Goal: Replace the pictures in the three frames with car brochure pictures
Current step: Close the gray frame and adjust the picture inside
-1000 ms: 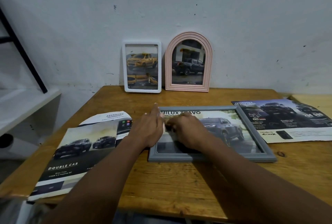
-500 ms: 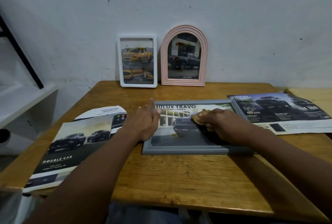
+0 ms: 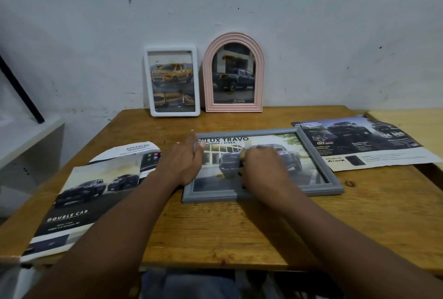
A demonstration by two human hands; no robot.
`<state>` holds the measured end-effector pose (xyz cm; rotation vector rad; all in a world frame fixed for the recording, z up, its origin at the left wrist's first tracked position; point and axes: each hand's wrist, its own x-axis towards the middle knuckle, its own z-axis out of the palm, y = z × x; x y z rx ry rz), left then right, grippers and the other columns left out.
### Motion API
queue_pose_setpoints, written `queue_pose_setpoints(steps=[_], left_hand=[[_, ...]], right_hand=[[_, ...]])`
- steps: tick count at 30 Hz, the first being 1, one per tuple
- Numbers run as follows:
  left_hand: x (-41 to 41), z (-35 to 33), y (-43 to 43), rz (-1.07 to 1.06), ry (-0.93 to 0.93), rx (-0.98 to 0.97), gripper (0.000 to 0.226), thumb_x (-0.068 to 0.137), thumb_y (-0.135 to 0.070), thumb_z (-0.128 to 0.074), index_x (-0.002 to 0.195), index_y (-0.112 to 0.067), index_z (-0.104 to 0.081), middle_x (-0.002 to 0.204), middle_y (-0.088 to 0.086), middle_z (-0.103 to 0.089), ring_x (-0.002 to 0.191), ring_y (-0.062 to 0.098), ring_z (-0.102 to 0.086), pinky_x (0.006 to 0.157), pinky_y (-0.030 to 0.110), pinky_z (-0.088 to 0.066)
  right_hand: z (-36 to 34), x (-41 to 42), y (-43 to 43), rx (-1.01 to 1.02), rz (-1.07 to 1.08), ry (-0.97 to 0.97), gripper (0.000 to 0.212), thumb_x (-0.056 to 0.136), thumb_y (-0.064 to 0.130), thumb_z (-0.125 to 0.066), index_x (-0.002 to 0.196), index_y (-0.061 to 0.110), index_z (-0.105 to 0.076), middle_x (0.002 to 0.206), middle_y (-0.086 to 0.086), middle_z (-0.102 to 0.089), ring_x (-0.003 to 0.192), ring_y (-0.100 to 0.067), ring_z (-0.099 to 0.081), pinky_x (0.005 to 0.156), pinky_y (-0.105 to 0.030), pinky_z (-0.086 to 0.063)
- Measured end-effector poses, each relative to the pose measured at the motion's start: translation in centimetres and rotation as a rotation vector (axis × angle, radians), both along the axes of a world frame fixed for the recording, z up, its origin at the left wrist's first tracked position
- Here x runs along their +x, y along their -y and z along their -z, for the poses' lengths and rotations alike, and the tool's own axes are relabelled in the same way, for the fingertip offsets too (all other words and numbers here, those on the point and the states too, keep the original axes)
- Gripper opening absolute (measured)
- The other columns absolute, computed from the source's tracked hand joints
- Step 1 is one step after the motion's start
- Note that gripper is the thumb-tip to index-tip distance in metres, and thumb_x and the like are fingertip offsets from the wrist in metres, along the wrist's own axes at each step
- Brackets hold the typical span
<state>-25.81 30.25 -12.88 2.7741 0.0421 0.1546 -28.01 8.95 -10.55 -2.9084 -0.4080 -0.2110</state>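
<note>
A grey frame point(image 3: 318, 176) lies flat on the wooden table point(image 3: 215, 231) with a pickup brochure picture behind its glass. My left hand point(image 3: 181, 163) rests with straight fingers on the frame's left edge. My right hand point(image 3: 262, 170) lies curled on the middle of the glass, and a small tan pad point(image 3: 242, 154) shows at its fingertips. A white frame point(image 3: 172, 81) with yellow pickup pictures and a pink arched frame point(image 3: 233, 73) with a dark pickup picture stand against the wall.
An open brochure point(image 3: 79, 198) lies at the table's left front and hangs over the edge. Another brochure sheet point(image 3: 364, 142) lies to the right of the grey frame. A white shelf point(image 3: 26, 140) stands to the left. A second table surface point(image 3: 412, 121) adjoins on the right.
My right hand slid right over the glass, then back left to the middle. The left hand stayed on the frame's left edge. The view shifted slightly.
</note>
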Motion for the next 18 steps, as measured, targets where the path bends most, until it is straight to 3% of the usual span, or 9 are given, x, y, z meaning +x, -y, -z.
queue_pose_setpoints(steps=[3, 7, 10, 13, 18], left_hand=[[-0.2, 0.0, 0.3, -0.007, 0.003, -0.034, 0.063, 0.107, -0.054, -0.018, 0.160, -0.020, -0.021, 0.150, 0.017, -0.049, 0.137, 0.037, -0.044, 0.107, 0.050, -0.035], [-0.4, -0.1, 0.4, -0.009, 0.012, -0.072, 0.060, 0.108, -0.050, -0.018, 0.160, -0.020, -0.021, 0.153, 0.016, -0.047, 0.139, 0.036, -0.043, 0.108, 0.048, -0.035], [-0.4, -0.1, 0.3, -0.007, 0.019, -0.087, 0.060, 0.108, -0.049, -0.018, 0.160, -0.020, -0.022, 0.156, 0.015, -0.044, 0.141, 0.036, -0.040, 0.109, 0.047, -0.033], [-0.3, 0.0, 0.2, -0.001, 0.006, -0.063, 0.062, 0.107, -0.051, -0.018, 0.161, -0.020, -0.020, 0.159, 0.013, -0.039, 0.144, 0.036, -0.037, 0.112, 0.049, -0.031], [0.2, 0.2, -0.1, -0.014, -0.042, 0.013, 0.068, 0.105, -0.057, -0.016, 0.162, -0.022, -0.014, 0.163, 0.010, -0.034, 0.149, 0.037, -0.030, 0.117, 0.053, -0.029]], right_hand=[[0.0, -0.9, -3.3, 0.064, -0.115, -0.002, 0.017, 0.094, 0.015, -0.057, 0.107, 0.009, -0.065, 0.109, -0.011, -0.061, 0.110, -0.030, -0.048, 0.089, -0.041, -0.046], [0.8, -0.4, -4.0, 0.163, -0.423, -0.046, 0.010, 0.091, 0.020, -0.061, 0.093, 0.016, -0.070, 0.097, -0.004, -0.066, 0.101, -0.025, -0.052, 0.085, -0.039, -0.048], [0.4, -0.1, -1.7, 0.164, -0.599, -0.117, 0.023, 0.095, 0.021, -0.061, 0.115, 0.021, -0.072, 0.112, 0.000, -0.069, 0.102, -0.018, -0.051, 0.089, -0.036, -0.045], [-0.6, 0.4, 1.5, 0.071, -0.597, -0.159, 0.034, 0.098, 0.028, -0.058, 0.132, 0.028, -0.062, 0.121, 0.002, -0.059, 0.106, -0.010, -0.046, 0.093, -0.031, -0.044], [-1.3, 1.4, 7.5, -0.054, -0.445, -0.166, 0.034, 0.096, 0.031, -0.060, 0.129, 0.034, -0.064, 0.118, -0.004, -0.060, 0.108, -0.019, -0.056, 0.090, -0.028, -0.044]])
